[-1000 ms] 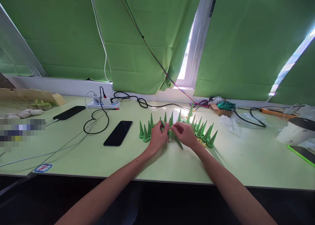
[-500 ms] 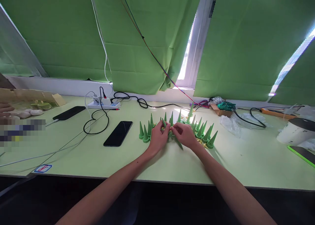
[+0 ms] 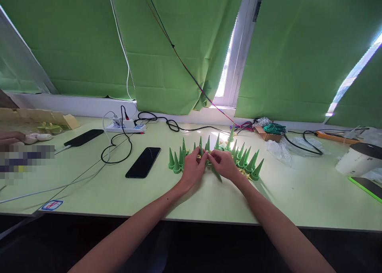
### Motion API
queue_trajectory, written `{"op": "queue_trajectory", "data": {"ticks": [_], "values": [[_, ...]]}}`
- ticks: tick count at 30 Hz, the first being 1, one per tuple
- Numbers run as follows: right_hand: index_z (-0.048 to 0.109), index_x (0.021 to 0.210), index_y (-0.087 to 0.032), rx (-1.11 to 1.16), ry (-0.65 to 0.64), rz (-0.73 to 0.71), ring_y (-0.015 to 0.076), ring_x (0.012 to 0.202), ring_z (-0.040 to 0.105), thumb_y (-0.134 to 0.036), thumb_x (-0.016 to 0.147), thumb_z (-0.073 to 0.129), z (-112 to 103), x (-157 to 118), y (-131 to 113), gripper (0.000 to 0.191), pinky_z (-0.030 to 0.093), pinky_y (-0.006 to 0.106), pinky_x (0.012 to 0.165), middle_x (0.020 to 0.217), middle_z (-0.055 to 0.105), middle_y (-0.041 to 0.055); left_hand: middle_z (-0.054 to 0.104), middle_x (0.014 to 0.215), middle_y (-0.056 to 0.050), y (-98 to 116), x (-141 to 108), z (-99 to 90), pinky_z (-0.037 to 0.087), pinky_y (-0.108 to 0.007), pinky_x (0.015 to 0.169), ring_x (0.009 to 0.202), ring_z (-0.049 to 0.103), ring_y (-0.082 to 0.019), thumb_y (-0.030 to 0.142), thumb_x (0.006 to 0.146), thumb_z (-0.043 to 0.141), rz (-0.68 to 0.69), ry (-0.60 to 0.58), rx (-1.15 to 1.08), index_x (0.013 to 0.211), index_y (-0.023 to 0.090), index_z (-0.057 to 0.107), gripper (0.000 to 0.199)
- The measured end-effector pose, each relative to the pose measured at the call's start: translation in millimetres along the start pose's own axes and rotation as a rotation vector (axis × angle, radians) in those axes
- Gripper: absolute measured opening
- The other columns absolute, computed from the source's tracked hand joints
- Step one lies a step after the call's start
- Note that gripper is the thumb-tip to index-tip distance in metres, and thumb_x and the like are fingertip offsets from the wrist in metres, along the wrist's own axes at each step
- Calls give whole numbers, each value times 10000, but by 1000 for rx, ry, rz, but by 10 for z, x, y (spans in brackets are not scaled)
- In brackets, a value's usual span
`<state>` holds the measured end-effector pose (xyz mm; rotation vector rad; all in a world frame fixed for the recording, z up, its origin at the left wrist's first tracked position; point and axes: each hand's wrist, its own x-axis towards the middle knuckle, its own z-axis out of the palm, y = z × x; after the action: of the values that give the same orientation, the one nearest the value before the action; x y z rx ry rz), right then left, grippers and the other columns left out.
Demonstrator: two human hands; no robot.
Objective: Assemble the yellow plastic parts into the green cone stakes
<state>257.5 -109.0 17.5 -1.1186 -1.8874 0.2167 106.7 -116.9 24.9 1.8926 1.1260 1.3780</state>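
My left hand is closed around a slim green plastic cone, whose tip sticks up between thumb and forefinger. Its fingertips meet those of my right hand, which is pinched; whatever lies between those fingers is too small to make out. Under my right hand, another green spike lies slanted on the table. Several pointed green cones with round bases stand about my hands, on the left and on the right. Small yellowish pieces lie among the right-hand cones.
A black phone lies left of my hands. Beyond it are a power strip and looping cables. Another person's hand is at the far left. Crumpled plastic, a small box and a white cup stand right.
The cone in my left hand has tipped more upright. Both hands have shifted only slightly, their fingertips still together. At far left the other person's hand has moved.
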Motion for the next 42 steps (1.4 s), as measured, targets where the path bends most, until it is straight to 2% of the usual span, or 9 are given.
{"op": "queue_trajectory", "data": {"ticks": [6,12,19,24,30,37,42], "values": [[390,574,-200,-12,-46,12,101,494,291,-370,929,432,3,3,9,396,269,246,511,503,369,-49,591,715,8,-10,-1,2,341,-231,513,522,438,-96,431,908,490,18,7,7,784,190,536,275],[318,579,-204,-21,-69,26,102,497,279,-316,926,400,20,6,32,374,245,251,518,502,328,-55,578,707,16,7,-13,15,356,-233,531,538,444,-98,423,916,485,45,-8,8,797,192,539,265],[309,587,-199,-23,-77,38,102,509,304,-273,907,389,37,18,65,338,240,254,529,513,360,-48,554,662,32,1,-15,24,354,-239,537,526,450,-97,412,915,497,76,-20,66,809,191,561,253],[306,577,-199,-3,-67,53,106,516,297,-274,898,384,40,25,68,339,233,256,527,510,347,-45,507,611,46,10,-19,22,356,-239,549,508,404,-92,400,915,501,92,-10,94,803,192,568,246],[301,560,-199,23,-49,86,106,522,290,-283,881,385,43,41,70,343,226,258,523,512,313,-46,496,606,50,19,-22,26,367,-234,552,519,419,-92,402,908,509,92,-9,109,830,193,582,234],[275,543,-202,44,-45,137,108,524,274,-290,849,373,36,65,71,333,222,263,523,510,285,-45,564,672,33,37,-30,35,391,-230,571,550,472,-89,425,905,517,114,-31,94,818,189,563,256],[285,545,-204,95,-45,179,109,529,273,-320,854,369,32,70,74,341,218,263,520,516,279,-45,588,722,27,59,-37,26,405,-224,567,554,498,-87,439,902,519,81,-61,45,937,201,553,243]]}}
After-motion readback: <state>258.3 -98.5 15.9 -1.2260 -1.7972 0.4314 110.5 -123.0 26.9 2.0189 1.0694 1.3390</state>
